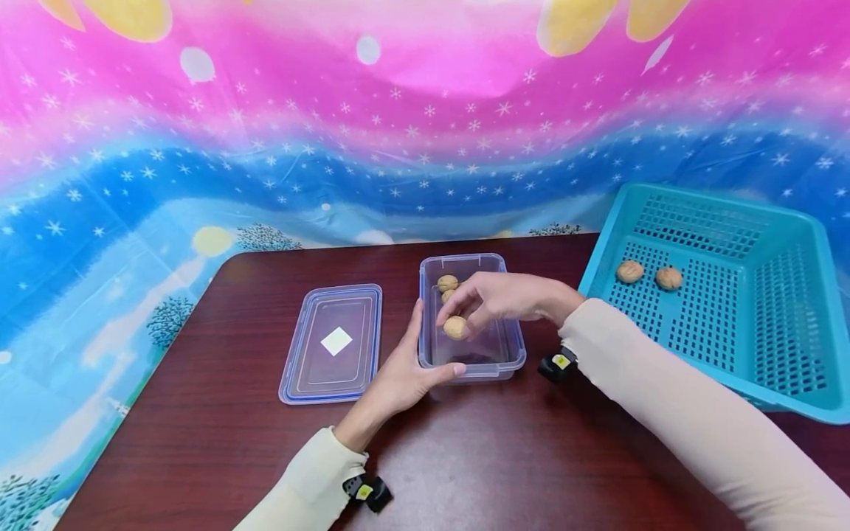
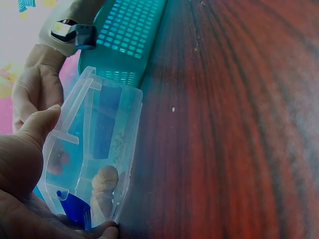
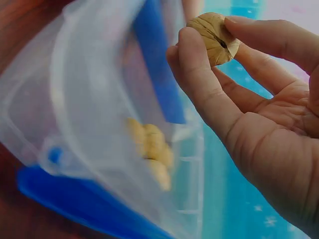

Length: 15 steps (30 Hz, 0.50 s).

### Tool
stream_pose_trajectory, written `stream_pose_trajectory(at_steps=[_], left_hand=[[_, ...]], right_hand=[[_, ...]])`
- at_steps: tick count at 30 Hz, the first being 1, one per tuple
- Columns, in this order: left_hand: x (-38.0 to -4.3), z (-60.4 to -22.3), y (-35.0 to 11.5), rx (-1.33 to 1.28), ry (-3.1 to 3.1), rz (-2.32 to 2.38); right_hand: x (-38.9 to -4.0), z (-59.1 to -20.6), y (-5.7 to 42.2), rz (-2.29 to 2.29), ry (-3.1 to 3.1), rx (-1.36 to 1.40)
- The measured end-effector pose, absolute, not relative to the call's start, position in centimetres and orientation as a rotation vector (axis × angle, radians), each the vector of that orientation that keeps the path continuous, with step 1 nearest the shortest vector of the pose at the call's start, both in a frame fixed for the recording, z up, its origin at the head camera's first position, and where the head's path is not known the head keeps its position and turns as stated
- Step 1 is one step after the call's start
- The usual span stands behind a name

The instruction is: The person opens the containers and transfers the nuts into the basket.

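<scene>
Pinching a round, wrinkled tan walnut [image 1: 454, 327] with right hand [image 1: 501, 296] at opening of a transparent rectangular plastic box [image 1: 494, 366], gripping its side with left hand [image 1: 401, 374]; working between flat blue-edged plastic lid [image 1: 304, 369] and perforated teal basket [image 1: 750, 276].

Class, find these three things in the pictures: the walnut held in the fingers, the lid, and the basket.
Held walnut [image 3: 213, 35]: right wrist view, middle of its shell.
Lid [image 1: 336, 315]: head view, upper part of its flat panel.
Basket [image 1: 712, 318]: head view, bare floor.
</scene>
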<state>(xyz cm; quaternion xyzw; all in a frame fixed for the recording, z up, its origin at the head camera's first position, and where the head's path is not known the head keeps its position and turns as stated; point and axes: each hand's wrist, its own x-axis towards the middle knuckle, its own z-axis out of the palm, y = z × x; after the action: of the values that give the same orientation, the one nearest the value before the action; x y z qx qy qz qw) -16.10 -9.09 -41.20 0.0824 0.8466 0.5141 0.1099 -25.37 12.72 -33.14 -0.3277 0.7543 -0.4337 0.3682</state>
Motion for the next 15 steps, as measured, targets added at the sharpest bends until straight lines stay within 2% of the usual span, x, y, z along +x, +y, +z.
stream_pose_trajectory(at_steps=[9, 15], left_hand=[[-16.1, -41.2, -8.9, 0.210, 2.500, 1.510], [-16.0, -41.1, -8.8, 0.176, 2.500, 1.508]], right_hand=[[-25.3, -29.4, 15.5, -1.107, 2.061, -0.889], [-25.2, -27.8, 18.0, -1.118, 2.113, -0.813]])
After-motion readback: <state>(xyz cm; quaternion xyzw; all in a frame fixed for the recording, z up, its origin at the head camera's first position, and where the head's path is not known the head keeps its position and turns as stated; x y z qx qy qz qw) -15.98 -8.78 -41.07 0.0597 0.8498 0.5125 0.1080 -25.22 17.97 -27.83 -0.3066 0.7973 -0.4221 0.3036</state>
